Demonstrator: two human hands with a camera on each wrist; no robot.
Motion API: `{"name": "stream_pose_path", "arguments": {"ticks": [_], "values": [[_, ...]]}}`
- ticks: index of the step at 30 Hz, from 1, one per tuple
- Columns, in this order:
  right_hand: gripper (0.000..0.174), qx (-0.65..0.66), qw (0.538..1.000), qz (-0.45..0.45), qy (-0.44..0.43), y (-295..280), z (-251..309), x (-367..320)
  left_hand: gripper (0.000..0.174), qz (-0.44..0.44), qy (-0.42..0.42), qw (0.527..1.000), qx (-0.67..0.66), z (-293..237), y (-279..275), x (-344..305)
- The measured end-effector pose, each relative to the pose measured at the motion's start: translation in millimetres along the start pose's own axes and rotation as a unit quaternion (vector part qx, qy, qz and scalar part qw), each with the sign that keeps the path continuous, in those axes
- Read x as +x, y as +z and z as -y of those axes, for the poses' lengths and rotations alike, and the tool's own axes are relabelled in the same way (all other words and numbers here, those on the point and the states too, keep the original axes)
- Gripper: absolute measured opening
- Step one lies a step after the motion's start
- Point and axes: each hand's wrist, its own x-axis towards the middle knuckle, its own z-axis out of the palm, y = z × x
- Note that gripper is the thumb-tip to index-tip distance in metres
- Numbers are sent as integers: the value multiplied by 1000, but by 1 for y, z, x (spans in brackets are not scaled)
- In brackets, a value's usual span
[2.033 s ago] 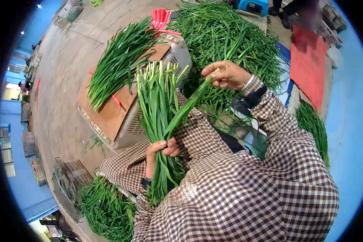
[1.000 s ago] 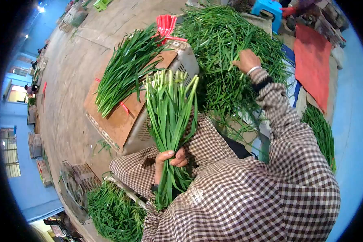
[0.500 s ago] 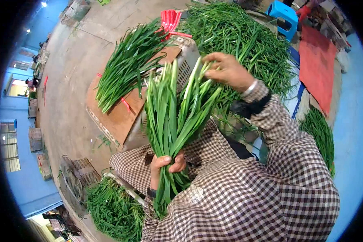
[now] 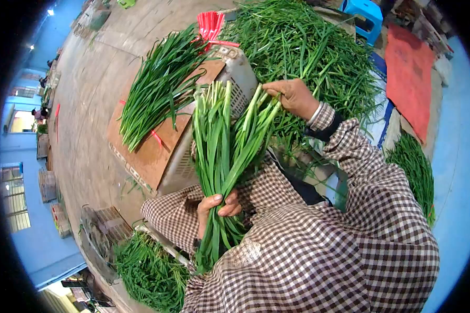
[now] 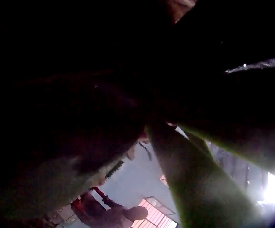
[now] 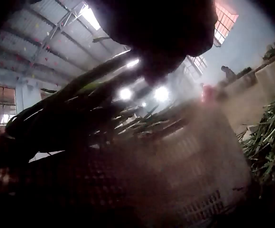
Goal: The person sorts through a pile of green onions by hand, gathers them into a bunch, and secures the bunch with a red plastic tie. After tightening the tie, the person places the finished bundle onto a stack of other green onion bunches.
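Note:
My left hand (image 4: pixel 219 208) grips a bundle of garlic chives (image 4: pixel 211 141) around its leafy part, the pale stem ends pointing up and the leaves hanging below the fist. At the bundle's upper right, my right hand (image 4: pixel 295 99) pinches the pale ends of several chive stalks (image 4: pixel 253 120), which fan away from the rest and run down into the left hand's grip. In the left wrist view, broad leaves (image 5: pixel 194 175) cross close to a mostly dark lens. Backlit stalks (image 6: pixel 80 104) stretch leftward from the dark right hand (image 6: pixel 161 33) in the right wrist view.
Ahead stands an upturned plastic crate (image 4: pixel 240 78) with a brown board (image 4: pixel 141 161), laid-out chives (image 4: pixel 156 83) and red ties (image 4: pixel 210 26). A large loose pile (image 4: pixel 308 47) lies beyond my right hand. More greens (image 4: pixel 149 274) sit lower left; a blue stool (image 4: pixel 364 18) stands behind.
My right hand left the bundle, reached into the loose pile, and came back with stalks to the bundle's top. Since half a second ago it has dropped slightly. The left hand keeps its grip.

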Motion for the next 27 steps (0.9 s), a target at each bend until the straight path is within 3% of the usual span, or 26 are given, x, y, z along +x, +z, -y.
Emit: {"name": "stream_pose_path", "arguments": {"ticks": [2, 3, 5, 7, 8, 9, 11, 13, 15, 16, 17, 19, 21, 22, 25, 26, 27], "values": [[18, -68, 997, -28, -38, -5, -8, 6, 42, 3, 13, 1000, -7, 0, 0, -1], [16, -41, 997, -29, 56, -8, -9, 12, 42, 3, 13, 1000, -6, -1, -3, -1], [16, -14, 989, -84, 121, -15, -33, 20, 43, -9, 2, 1000, 11, -2, -11, -3], [17, 229, 906, -131, 330, -33, -11, 31, 40, -38, 11, 999, 23, -1, 0, -2], [18, 319, 887, -162, 293, -30, -15, 30, 38, -66, 18, 997, 34, -1, 5, -2], [18, 318, 888, -162, 291, -33, 4, 32, 38, -64, 19, 997, 35, -2, 6, -5], [19, 380, 854, -15, 355, -30, 39, 26, 35, -45, 21, 996, 80, -5, 5, -4], [20, 345, 842, 147, 388, -6, 55, 15, 37, -39, 15, 993, 113, -8, 7, -4], [19, 454, 769, 146, 425, 24, 54, 6, 39, -31, 10, 988, 148, -11, 6, -4], [18, 469, 751, 140, 444, 32, 56, 5, 36, -60, -3, 982, 182, -12, 3, -6], [18, 460, 763, 138, 431, 36, 61, 7, 33, -89, -15, 972, 215, -12, -1, -7], [16, 481, 755, 159, 416, 46, 48, 7, 31, -109, -5, 984, 143, -7, -4, -9], [15, 518, 714, 163, 442, 40, 41, 4, 33, -28, 22, 996, 79, -7, -5, -6], [14, 538, 685, 160, 465, 37, 39, 3, 36, -49, 33, 995, 76, -6, -4, -7], [13, 555, 690, 187, 425, 28, 36, 1, 38, -91, 67, 992, 63, 0, 6, -8], [13, 521, 721, 193, 414, 27, 31, 2, 40, -89, 60, 993, 58, -1, 3, -8], [13, 521, 721, 193, 413, 25, 27, 4, 40, -88, 60, 993, 60, -1, 2, -7]]}}
